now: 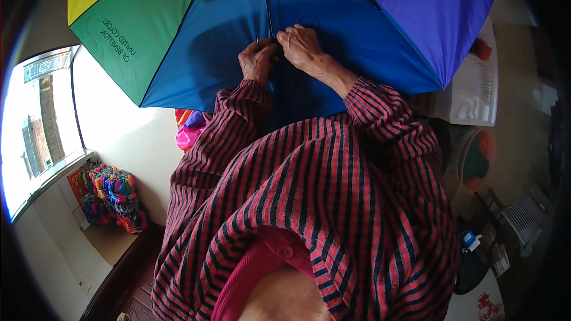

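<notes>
Spread open before me is a multicoloured umbrella [196,62], its inner side facing me, with yellow, green, blue and purple panels. A thin dark rib [266,0] runs down the blue part towards my hands. My left hand [257,64] is closed in a pinch beside the rib's lower end, and a thin, needle-like metal piece [257,42] sticks up from its fingers. Close on its right, my right hand [302,47] is also closed, fingertips pressed together near the rib. What it grips is hidden. A fine dark loop, like thread [309,16], curves above its knuckles.
Bundled colourful knitted or yarn-like material [113,193] sits on a ledge by the bright window [44,119] at left. Pink and orange cloth [190,131] shows below the umbrella. A white plastic tray [476,92], a round basin [477,160] and a grey slatted object [523,220] lie at right.
</notes>
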### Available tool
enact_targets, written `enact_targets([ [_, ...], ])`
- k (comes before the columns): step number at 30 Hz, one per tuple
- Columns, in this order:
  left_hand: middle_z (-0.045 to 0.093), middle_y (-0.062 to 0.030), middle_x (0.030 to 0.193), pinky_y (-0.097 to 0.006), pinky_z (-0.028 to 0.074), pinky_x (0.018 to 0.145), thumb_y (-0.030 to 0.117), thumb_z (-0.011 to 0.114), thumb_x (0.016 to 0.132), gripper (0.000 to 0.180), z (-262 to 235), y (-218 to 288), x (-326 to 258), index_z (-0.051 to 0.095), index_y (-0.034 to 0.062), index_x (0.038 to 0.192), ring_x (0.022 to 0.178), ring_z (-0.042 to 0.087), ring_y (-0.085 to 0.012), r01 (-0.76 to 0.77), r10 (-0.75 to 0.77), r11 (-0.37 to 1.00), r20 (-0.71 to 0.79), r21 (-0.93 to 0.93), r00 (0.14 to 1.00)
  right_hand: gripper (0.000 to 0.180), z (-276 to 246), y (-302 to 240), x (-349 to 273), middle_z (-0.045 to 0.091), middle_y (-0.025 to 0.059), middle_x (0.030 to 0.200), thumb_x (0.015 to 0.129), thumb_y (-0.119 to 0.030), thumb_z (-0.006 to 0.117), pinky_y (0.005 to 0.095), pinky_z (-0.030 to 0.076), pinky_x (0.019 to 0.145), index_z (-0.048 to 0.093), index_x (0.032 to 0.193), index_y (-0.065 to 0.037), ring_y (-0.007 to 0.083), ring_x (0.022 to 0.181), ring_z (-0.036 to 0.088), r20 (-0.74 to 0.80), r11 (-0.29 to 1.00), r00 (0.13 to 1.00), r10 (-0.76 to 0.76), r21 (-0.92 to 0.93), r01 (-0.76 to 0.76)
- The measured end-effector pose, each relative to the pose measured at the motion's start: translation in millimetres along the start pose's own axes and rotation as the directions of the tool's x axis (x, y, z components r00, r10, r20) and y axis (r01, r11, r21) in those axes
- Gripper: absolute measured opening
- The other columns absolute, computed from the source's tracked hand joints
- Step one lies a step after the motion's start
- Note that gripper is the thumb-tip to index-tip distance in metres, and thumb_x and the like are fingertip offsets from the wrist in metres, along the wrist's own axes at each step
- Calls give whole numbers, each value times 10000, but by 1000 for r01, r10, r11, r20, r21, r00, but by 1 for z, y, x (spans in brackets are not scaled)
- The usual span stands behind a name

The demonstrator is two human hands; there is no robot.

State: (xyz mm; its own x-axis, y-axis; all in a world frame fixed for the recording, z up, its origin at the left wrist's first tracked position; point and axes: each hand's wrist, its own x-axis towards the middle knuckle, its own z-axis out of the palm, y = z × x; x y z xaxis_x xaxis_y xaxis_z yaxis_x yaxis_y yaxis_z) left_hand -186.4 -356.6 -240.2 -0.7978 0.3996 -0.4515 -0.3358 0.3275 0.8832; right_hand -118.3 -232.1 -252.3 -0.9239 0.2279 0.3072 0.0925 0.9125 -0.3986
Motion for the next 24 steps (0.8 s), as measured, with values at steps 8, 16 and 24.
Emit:
enact_targets([
  [8, 657, -61, 744, -204, 386, 437, 146, 597, 857, 254, -1, 3, 2, 595, 12, 1073, 540, 581, -108, 3, 5, 993, 64, -115, 998, 108, -4, 22, 18, 600, 125, 756, 803, -128, 521, 409, 499, 666, 573, 745, -53, 315, 753, 603, 28, 963, 969, -245, 120, 240],
  [16, 652, -111, 761, -237, 394, 408, 170, 501, 918, 162, -1, -4, 3, 540, 13, 913, 511, 588, -146, -14, 12, 996, -31, -83, 999, 68, -6, 8, 5, 528, 133, 813, 774, -82, 547, 390, 508, 626, 533, 738, -26, 303, 723, 601, -147, 988, 987, -66, 127, 85],
  [24, 649, -127, 747, -256, 387, 389, 174, 464, 932, 171, 0, -4, 2, 509, 10, 912, 485, 572, -152, -28, 27, 999, -39, -44, 999, 63, 0, 12, 6, 526, 129, 824, 746, -66, 566, 382, 506, 606, 550, 718, -11, 285, 728, 606, -168, 988, 980, -109, 88, 125],
])
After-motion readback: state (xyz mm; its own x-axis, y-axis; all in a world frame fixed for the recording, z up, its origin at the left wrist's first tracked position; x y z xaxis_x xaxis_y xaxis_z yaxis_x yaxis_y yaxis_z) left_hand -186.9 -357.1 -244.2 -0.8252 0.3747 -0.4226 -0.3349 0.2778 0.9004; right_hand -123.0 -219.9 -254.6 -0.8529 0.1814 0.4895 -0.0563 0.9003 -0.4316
